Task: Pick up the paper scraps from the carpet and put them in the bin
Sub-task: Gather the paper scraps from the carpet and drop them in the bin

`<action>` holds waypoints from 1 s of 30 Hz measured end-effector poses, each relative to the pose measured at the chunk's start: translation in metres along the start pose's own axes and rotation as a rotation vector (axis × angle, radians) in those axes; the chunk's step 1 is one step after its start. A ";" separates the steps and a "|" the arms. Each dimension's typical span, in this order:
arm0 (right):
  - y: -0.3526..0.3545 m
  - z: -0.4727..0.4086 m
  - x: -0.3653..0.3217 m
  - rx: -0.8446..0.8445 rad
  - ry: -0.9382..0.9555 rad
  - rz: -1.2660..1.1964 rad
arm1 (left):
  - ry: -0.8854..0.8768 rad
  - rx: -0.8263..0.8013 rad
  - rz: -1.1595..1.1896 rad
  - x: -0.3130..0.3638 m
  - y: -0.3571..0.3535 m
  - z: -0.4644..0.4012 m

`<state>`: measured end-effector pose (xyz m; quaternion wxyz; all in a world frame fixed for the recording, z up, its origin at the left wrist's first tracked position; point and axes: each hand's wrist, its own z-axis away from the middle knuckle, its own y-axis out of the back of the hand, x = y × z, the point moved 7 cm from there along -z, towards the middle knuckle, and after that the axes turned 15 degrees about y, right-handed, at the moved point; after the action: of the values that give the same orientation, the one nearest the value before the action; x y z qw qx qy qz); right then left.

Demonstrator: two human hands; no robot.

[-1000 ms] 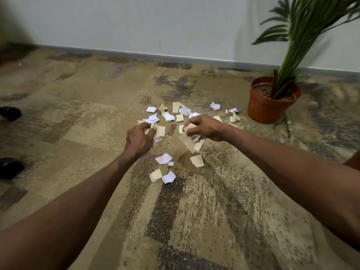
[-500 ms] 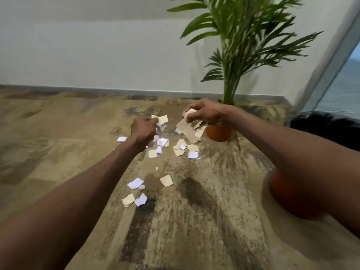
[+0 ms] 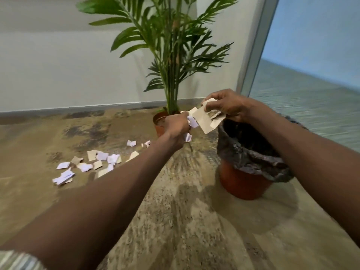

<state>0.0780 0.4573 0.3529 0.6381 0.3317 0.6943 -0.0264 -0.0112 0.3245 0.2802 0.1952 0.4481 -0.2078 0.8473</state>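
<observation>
Right of centre, the bin (image 3: 245, 184), orange with a black bag (image 3: 253, 152) lining it, stands on the carpet (image 3: 175, 221); its inside is too dark to tell what it holds. The right hand (image 3: 226, 106) grips a bunch of tan scraps (image 3: 206, 119) just above the rim. The left hand (image 3: 175, 129) clutches white scraps (image 3: 191, 122) beside it. More scraps on the floor (image 3: 93, 162) lie at middle left. A potted palm (image 3: 171, 55) stands behind.

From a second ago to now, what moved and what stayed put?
Both hands, the left hand and the right hand, carried their paper scraps from above the pile rightward to the bin. Neither let go. The remaining scraps lie on the carpet as before.
</observation>
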 end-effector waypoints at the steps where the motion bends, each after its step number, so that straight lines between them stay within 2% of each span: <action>1: 0.017 0.004 0.000 0.034 -0.011 0.033 | 0.002 -0.025 -0.018 0.000 -0.015 -0.001; 5: 0.081 0.026 0.001 0.176 -0.067 0.130 | -0.010 -0.155 -0.121 0.003 -0.077 0.010; 10: 0.139 0.059 0.016 0.345 -0.145 0.402 | -0.053 -0.232 -0.328 -0.003 -0.142 0.026; 13: 0.147 0.075 0.028 0.354 -0.180 0.489 | -0.072 -0.270 -0.460 -0.012 -0.168 0.025; 15: 0.151 0.082 0.032 0.370 -0.192 0.528 | -0.035 -0.363 -0.508 -0.017 -0.181 0.024; 18: 0.155 0.087 0.038 0.443 -0.222 0.434 | 0.054 -0.494 -0.392 -0.017 -0.186 0.030; 21: 0.151 0.086 0.043 0.459 -0.239 0.329 | 0.094 -0.525 -0.279 -0.014 -0.183 0.030; 25: 0.142 0.072 0.039 0.456 -0.185 0.373 | 0.090 -0.539 -0.232 -0.014 -0.172 0.026; 30: 0.113 0.044 0.026 0.460 -0.059 0.457 | 0.038 -0.527 -0.052 -0.011 -0.135 0.017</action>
<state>0.1727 0.5359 0.3648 0.5556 0.6135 0.5591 -0.0484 0.0756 0.4267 0.3040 0.3305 0.3710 -0.4060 0.7670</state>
